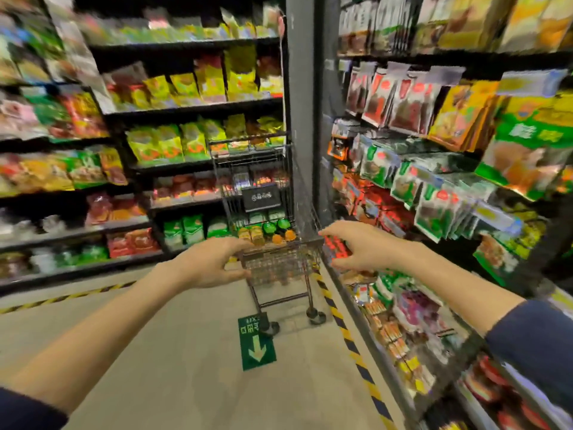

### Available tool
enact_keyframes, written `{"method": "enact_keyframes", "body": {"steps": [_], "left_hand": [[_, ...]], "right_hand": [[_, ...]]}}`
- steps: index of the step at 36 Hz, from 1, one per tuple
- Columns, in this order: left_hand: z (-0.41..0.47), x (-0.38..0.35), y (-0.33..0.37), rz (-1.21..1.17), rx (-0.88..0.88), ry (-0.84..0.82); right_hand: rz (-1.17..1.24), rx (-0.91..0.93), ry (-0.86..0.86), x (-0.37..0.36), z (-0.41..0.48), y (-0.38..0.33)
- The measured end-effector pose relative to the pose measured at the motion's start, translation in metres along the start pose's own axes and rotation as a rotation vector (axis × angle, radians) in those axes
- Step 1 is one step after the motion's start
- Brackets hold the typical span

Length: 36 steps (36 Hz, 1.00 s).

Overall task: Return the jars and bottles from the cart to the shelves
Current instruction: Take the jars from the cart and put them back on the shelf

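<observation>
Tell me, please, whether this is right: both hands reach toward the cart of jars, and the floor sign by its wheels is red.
Not quite: the head view shows the floor sign is green, not red. The left hand and right hand do reach toward the cart of jars.

— Where is the small wire metal cart [280,268] set?
— Before the grey pillar [300,88], between the black left shelves [192,108] and right shelves [434,58]; green- and orange-capped bottles [273,232] are held in it.
</observation>
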State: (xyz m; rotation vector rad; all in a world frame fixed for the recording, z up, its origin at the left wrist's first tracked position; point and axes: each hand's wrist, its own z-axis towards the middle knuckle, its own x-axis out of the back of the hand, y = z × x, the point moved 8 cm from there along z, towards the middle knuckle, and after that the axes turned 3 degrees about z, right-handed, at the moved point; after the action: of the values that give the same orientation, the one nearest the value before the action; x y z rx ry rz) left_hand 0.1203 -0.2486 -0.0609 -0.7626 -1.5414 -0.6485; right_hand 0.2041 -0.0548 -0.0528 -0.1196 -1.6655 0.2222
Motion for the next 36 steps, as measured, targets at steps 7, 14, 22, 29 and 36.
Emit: {"method": "enact_keyframes", "body": {"steps": [7, 14, 22, 29, 36], "left_hand": [[0.037, -0.013, -0.06, -0.036, 0.101, -0.054], [0.111, -0.025, -0.107, -0.046, 0.161, -0.052], [0.217, -0.028, -0.157, -0.089, 0.237, -0.042], [0.293, -0.043, -0.202, -0.155, 0.329, -0.057], [0.35, -0.072, -0.245, -0.167, 0.38, -0.126]], "right_hand": [[0.01, 0.069, -0.047, 0.001, 0.09, 0.003], [0.004, 0.132, -0.077, -0.003, 0.184, 0.04], [-0.019, 0.181, -0.147, 0.003, 0.292, 0.102], [0.049, 0.216, -0.19, 0.008, 0.376, 0.142], [0.117, 0.205, -0.23, -0.013, 0.457, 0.173]]}}
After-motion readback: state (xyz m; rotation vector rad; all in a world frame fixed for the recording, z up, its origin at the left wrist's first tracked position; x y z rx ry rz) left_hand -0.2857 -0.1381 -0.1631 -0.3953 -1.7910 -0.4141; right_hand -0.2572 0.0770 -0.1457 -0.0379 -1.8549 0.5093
